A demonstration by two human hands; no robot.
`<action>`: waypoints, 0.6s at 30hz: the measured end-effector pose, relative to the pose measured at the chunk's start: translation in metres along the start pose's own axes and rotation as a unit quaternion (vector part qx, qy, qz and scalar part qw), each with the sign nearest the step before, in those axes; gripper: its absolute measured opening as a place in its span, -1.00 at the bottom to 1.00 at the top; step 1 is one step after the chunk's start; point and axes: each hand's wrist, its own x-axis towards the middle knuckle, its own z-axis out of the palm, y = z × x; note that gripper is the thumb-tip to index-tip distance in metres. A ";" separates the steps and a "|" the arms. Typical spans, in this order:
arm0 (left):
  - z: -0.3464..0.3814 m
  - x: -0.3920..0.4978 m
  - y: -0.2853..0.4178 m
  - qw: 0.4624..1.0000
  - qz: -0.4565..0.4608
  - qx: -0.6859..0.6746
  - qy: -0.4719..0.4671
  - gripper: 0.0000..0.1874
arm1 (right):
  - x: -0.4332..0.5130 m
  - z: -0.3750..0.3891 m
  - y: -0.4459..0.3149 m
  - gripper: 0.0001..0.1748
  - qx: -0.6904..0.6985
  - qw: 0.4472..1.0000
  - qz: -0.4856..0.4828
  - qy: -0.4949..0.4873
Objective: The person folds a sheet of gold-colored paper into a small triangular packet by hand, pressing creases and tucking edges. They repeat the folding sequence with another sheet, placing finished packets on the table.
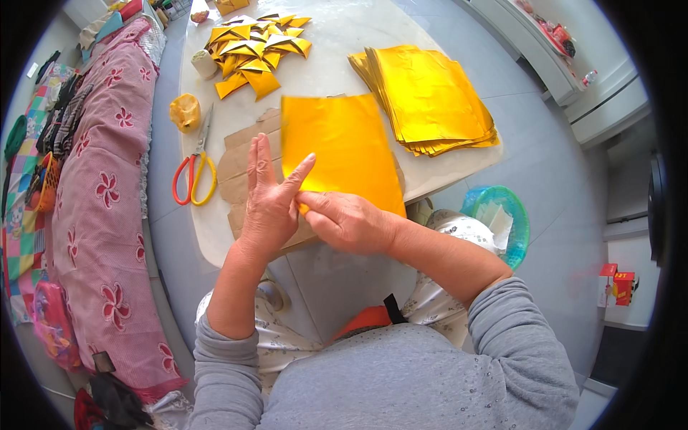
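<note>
A gold foil paper sheet (341, 142) lies over a piece of brown cardboard (242, 148) on the table before me. My right hand (349, 220) pinches the sheet's near left corner between thumb and fingers. Right beside it, my left hand (271, 207) is raised with fingers spread, its thumb passing over the sheet's left edge; I see nothing held in it. A thick stack of gold foil sheets (430, 97) rests to the right. Beyond my left hand, folded gold paper pieces (252, 48) are heaped near the far left side.
Scissors with red and yellow handles (196, 172) lie left of the cardboard. Near them sit a crumpled yellowish lump (185, 113) and a pale roll (205, 64). The pale tabletop (333, 48) has rounded corners. A green-blue basket (520, 231) stands on the floor at the right.
</note>
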 end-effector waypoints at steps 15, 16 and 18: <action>-0.042 0.002 -0.027 0.953 0.099 -0.001 0.286 -0.74 | 0.005 -0.022 0.035 -0.79 -0.121 0.970 0.056 0.203; -0.041 0.000 -0.025 0.944 0.093 0.010 0.317 -0.67 | 0.006 -0.023 0.036 -0.83 -0.087 0.971 0.067 0.212; -0.040 -0.001 -0.029 0.931 0.114 0.053 0.343 -0.24 | 0.006 -0.024 0.032 -0.89 -0.011 0.968 0.141 0.208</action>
